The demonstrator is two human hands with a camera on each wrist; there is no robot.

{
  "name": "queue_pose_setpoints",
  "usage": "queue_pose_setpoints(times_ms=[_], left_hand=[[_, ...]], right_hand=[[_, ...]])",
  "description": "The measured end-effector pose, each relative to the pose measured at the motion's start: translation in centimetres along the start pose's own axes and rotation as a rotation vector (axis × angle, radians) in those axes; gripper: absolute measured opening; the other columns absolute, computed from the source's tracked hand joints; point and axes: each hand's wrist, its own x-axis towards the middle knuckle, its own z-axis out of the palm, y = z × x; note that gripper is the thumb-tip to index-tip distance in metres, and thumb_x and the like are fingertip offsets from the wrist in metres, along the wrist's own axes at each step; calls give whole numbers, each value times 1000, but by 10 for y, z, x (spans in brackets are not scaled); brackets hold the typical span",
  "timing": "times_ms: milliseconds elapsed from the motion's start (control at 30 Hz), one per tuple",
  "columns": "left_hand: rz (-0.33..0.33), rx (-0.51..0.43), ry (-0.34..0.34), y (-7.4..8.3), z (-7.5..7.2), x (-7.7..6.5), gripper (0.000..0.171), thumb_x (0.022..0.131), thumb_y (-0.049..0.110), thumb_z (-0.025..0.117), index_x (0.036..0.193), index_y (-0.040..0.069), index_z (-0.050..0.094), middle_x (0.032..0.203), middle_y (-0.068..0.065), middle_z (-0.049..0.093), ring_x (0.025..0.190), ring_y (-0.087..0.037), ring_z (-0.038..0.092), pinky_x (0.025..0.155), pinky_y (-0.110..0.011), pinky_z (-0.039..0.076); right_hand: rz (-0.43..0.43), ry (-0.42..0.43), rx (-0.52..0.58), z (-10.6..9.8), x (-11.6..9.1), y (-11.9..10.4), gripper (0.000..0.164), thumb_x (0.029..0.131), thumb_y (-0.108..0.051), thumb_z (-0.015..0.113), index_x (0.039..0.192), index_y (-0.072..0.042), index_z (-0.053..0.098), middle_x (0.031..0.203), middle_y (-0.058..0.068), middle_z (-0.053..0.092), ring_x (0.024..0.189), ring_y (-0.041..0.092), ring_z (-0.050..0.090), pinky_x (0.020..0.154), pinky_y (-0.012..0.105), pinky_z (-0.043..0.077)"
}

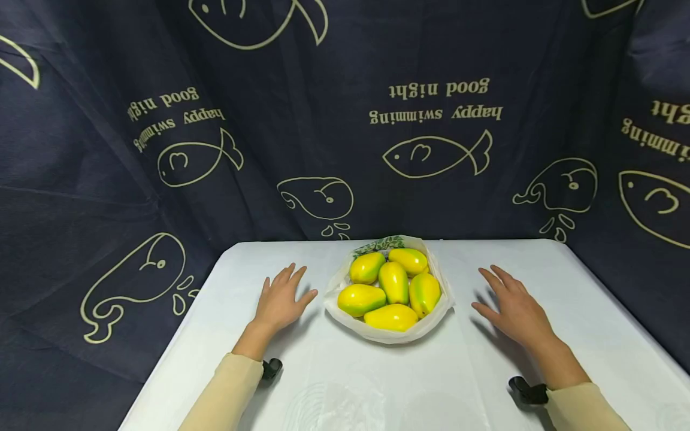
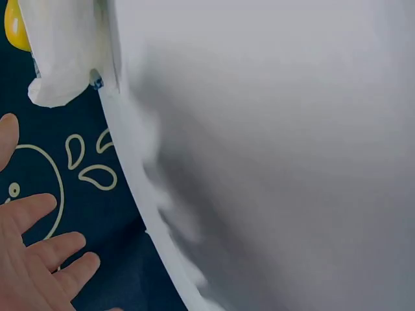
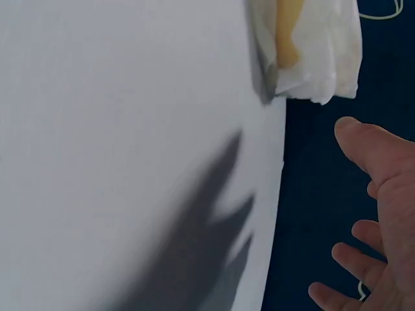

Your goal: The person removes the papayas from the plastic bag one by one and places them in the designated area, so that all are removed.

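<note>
The worktop (image 1: 431, 377) is covered in white, with its two far corners rounded and its near edge cut off from view. Close to the far edge, about midway between those corners, a whitish bag (image 1: 390, 337) is set with its mouth spread wide. Inside it, six yellow-green fruits (image 1: 393, 282) are held, loosely ringed around one.
</note>
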Motion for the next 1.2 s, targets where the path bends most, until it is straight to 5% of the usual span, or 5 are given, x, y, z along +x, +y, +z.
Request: queue_pose_setpoints(times_ms=[400, 767, 1200], left_hand=[[-69, -243, -27, 9, -1, 3, 62, 99, 47, 55, 152, 18, 42, 156, -9, 45, 143, -33, 43, 115, -55, 38], [-98, -502, -31, 16, 10, 10, 60, 100, 39, 58, 152, 15, 42, 153, -11, 48, 132, -35, 56, 107, -53, 47], [-186, -843, -72, 27, 20, 18, 56, 101, 29, 58, 152, 14, 42, 149, -16, 52, 126, -40, 59, 94, -42, 58]], right_hand=[[-69, 105, 207, -9, 7, -22, 68, 86, -24, 77, 145, -10, 47, 149, 22, 44, 133, 46, 43, 102, 68, 41], [-99, 65, 335, -14, 14, -41, 64, 88, -19, 77, 144, -8, 48, 149, 19, 46, 128, 40, 51, 95, 58, 52], [-89, -17, 477, -3, 24, -53, 63, 90, -23, 76, 144, -9, 48, 151, 16, 46, 134, 39, 47, 100, 57, 51]])
